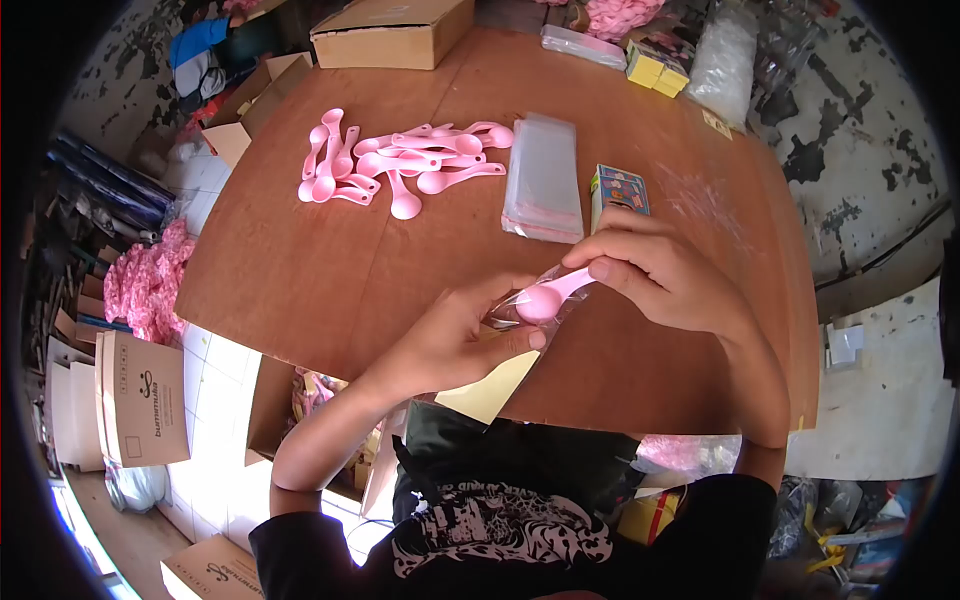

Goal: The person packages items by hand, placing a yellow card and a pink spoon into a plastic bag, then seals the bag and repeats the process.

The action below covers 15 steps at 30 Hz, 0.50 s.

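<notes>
A pink measuring spoon point(541, 304) is between my two hands, its bowl inside a clear plastic bag. My left hand point(462, 335) pinches the bag beside the bowl. My right hand point(650, 270) grips the spoon's handle end between thumb and fingers. A pale yellow card point(487, 390) hangs below my left hand; how it is held is hidden. Beyond my hands, loose pink spoons point(405, 203) are piled on the brown table. A stack of clear plastic bags point(543, 180) lies right of the pile, and a small printed box point(620, 187) stands by my right hand.
The wooden table point(290, 270) has a cardboard box point(392, 35) at its back edge, with yellow boxes point(656, 70) and a clear plastic bundle point(725, 60) at the back right. Cartons point(142, 400) and pink wrapped goods point(148, 285) are on the left.
</notes>
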Available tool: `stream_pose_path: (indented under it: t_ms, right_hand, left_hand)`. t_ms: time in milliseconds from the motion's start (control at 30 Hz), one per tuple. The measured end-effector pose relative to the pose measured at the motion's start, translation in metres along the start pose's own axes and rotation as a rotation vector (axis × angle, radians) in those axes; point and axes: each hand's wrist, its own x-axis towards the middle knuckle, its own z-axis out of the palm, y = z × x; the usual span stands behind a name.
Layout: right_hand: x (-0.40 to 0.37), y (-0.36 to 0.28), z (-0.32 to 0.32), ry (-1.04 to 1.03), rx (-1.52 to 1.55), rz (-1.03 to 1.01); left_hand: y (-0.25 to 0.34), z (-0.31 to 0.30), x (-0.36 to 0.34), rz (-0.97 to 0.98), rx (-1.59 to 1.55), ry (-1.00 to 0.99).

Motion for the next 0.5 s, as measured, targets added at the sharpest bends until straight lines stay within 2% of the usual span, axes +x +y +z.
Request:
stream_pose_path:
  t_ms: [67,200,267,300,367,400,467,500]
  right_hand:
    - [0.005,-0.005,0.003,0.051,0.059,-0.035]
    - [0.002,-0.012,0.009,0.102,0.112,-0.033]
    - [0.003,-0.019,0.016,0.192,0.294,0.189]
    - [0.004,-0.02,0.021,0.193,0.296,0.19]
    - [0.007,-0.02,0.03,0.363,0.36,0.179]
    - [0.008,-0.022,0.033,0.363,0.361,0.179]
    - [0.008,-0.023,0.038,0.497,0.417,0.209]
    - [0.008,-0.021,0.038,0.496,0.419,0.208]
  left_hand:
    - [0.006,-0.004,0.001,-0.148,0.116,-0.116]
    - [-0.008,0.006,-0.001,-0.15,0.109,-0.053]
    - [-0.011,0.005,-0.002,-0.13,0.061,-0.016]
    - [-0.011,0.004,-0.001,-0.131,0.061,-0.017]
    - [-0.01,0.003,0.001,-0.117,-0.016,-0.01]
    - [-0.007,0.003,0.002,-0.118,-0.015,-0.009]
    - [0.002,0.006,0.002,-0.207,-0.085,0.019]
    - [0.002,0.005,0.002,-0.209,-0.083,0.021]
